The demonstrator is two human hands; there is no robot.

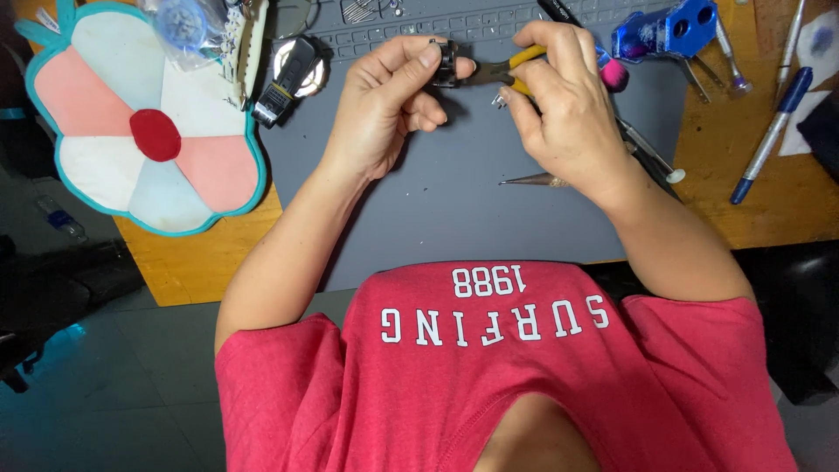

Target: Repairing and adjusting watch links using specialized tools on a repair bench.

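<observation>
My left hand [384, 100] pinches a small dark metal part [446, 63] between thumb and forefinger above the grey work mat [454, 210]. My right hand [564, 96] grips yellow-handled pliers [511, 68], whose jaws meet the small part. Both hands hover over the far middle of the mat, close together. What the part is exactly cannot be made out.
A flower-shaped pink, white and teal pad [144, 122] lies at the left. A black clip-like device [284, 83] sits by it. A pointed metal tool [533, 180], a blue holder [669, 31], pens [773, 131] and tweezers [647, 149] lie at the right on the wooden desk [188, 262].
</observation>
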